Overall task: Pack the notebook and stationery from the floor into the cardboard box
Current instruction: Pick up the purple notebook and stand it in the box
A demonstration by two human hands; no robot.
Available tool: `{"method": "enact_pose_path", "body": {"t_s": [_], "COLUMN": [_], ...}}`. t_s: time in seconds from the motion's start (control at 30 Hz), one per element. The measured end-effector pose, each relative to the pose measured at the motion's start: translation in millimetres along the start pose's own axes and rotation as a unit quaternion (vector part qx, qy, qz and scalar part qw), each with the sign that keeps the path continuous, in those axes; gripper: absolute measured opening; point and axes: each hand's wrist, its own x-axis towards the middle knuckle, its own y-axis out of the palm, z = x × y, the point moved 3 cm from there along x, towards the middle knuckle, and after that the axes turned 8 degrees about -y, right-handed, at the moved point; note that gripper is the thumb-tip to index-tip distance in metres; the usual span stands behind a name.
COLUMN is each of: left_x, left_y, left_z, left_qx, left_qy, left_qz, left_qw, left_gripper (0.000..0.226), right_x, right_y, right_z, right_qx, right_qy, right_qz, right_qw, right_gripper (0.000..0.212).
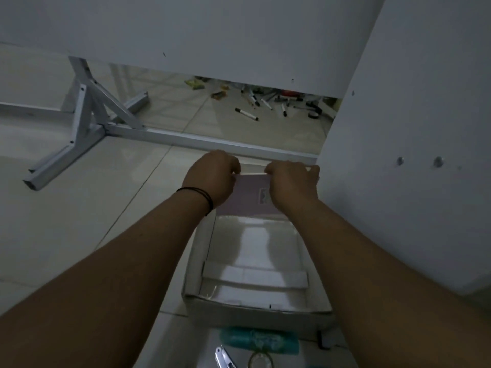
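curling around the far edge of a pale pink, flat, rectangular notebook [245, 199], one at each far corner: left hand [212, 176] gripping the left corner, right hand [291, 183] gripping the right, knuckles up, fingertips tucked out of sight beyond the edge. holding the notebook tilted over the far end of the open, shallow white cardboard box [194, 264], near edge dipping toward the box interior; whether touching the box wall, cannot tell. likely handling as light and fairly stiff, glossy cover probably a bit slippery, so pinching at both corners seeming a sound way of keeping it level while lowering flat. lying inside the box, a clear plastic sheet [255, 240] and a white card strip [255, 277]. scattered well beyond on the tiled floor, black-capped white marker pens [246, 114] waiting under the white table [186, 35]. sitting just this side of the box, a teal packet [257, 338] and a clear tape roll [260, 361].
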Motion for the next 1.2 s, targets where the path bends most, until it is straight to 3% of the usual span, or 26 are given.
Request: {"method": "enact_pose_path", "body": {"t_s": [0.27,0.33,0.4,0.5,0.63,0.77,0.97,1.2], "left_x": [-6.2,-8.4,-9.7,-13.9,-16.2,-15.4,-17.6,-16.9], "left_y": [37.9,50.6,69.3,94.8,112.1,116.7,119.4,106.1], "left_z": [-4.7,-3.3,-1.1,3.7,5.3,6.1,6.2,0.9], "left_qx": [0.017,0.003,0.031,0.066,0.094,0.099,0.103,0.093], "left_qy": [0.011,-0.018,-0.028,-0.033,-0.040,-0.036,-0.027,-0.025], "left_qz": [-0.056,-0.008,0.090,0.215,0.282,0.273,0.272,0.211], "left_qw": [0.998,1.000,0.995,0.974,0.954,0.956,0.956,0.973], "left_gripper": [0.020,0.020,0.024,0.044,0.060,0.059,0.058,0.052], "right_x": [18.7,20.0,21.7,24.9,19.1,-5.2,-18.2,-22.5], "right_y": [37.2,44.1,48.4,53.2,59.3,64.8,93.0,85.9], "right_z": [-9.5,-11.9,-14.5,-16.7,-18.0,-15.8,-22.8,-17.1], "right_qx": [0.006,-0.006,-0.020,-0.012,0.028,0.057,0.046,0.055], "right_qy": [0.035,0.031,0.028,0.033,0.038,0.067,0.090,0.081], "right_qz": [0.023,0.005,-0.022,-0.045,-0.059,-0.088,0.084,0.099], "right_qw": [0.999,0.999,0.999,0.998,0.997,0.992,0.991,0.990], "right_gripper": [0.041,0.036,0.035,0.036,0.047,0.057,0.049,0.046]}}
